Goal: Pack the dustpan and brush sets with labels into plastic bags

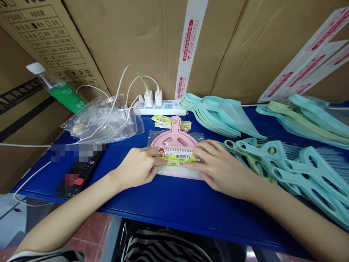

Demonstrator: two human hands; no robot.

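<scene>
Black-and-white striped shirt [160,247], striped sleeve [46,255], bare hands [136,167]

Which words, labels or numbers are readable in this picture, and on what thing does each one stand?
"桌扫套装" on the green-yellow label of the bagged pink dustpan.
"03" on the black phone; the rest is pixelated.
"商用电" on the black band of the cardboard carton; the next characters are unclear.
Red print on the white tape: too small to read.
</scene>
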